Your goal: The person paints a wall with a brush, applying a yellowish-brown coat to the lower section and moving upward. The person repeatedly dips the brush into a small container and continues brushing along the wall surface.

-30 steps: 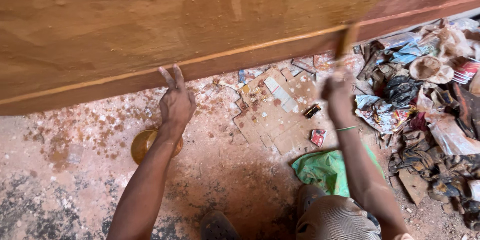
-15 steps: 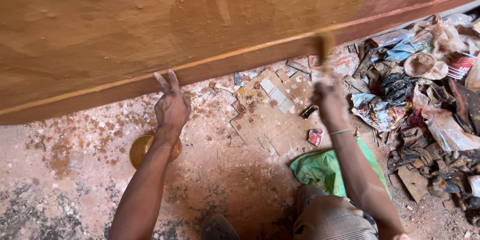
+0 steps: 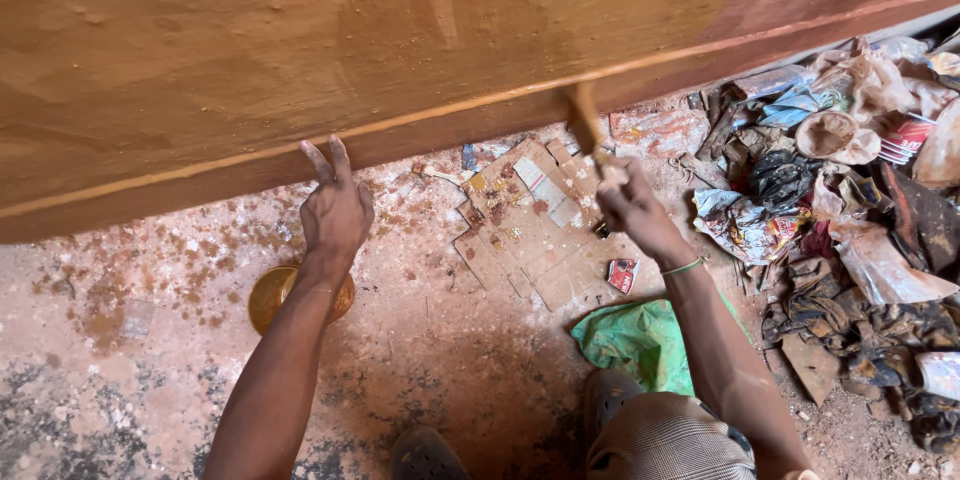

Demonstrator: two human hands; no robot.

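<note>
Two bare hands work at a large orange-brown painted wooden panel (image 3: 400, 50): right hand (image 3: 628, 202) closed around a paint-coated brush (image 3: 582, 118) angled up to the panel's lower edge at centre frame, left hand (image 3: 335, 208) open, fingertips braced there

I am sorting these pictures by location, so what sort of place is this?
Probably a rough workshop: a brush coats a big brown panel, with a paint-spattered floor and a scrap pile.
</note>
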